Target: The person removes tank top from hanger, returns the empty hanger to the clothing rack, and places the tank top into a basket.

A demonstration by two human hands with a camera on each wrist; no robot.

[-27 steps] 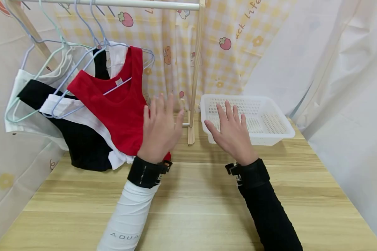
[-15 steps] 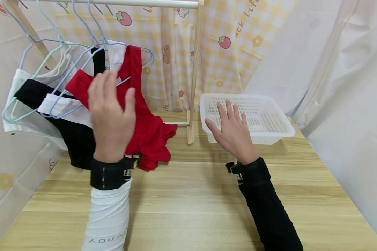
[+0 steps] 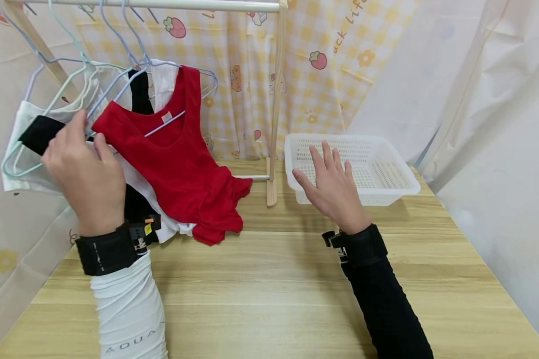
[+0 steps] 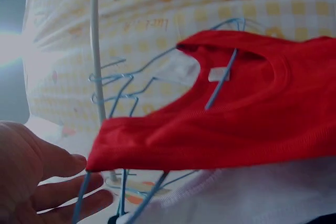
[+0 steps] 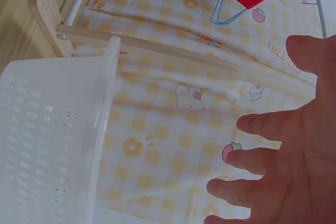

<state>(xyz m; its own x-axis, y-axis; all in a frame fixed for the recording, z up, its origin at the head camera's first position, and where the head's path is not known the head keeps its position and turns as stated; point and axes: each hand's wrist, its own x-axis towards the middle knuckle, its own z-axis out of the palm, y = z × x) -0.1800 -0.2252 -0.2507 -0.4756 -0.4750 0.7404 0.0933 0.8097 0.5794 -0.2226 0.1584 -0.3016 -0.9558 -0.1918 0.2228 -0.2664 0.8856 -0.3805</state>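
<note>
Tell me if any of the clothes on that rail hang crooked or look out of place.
The red top hangs crooked: its hanger tilts down to the left, and its hem bunches on the table. The left hand is at its low shoulder. The clothes behind hang tilted too.

Hanging tops (image 3: 170,149) left of rack post (image 3: 276,99), basket (image 3: 386,192) right.

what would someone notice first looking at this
The red top on a blue hanger, at the front of the clothes hung from the rail at the left, its hem bunched on the wooden table. The left hand is at its shoulder end, and the right hand hovers open before the white basket.
</note>
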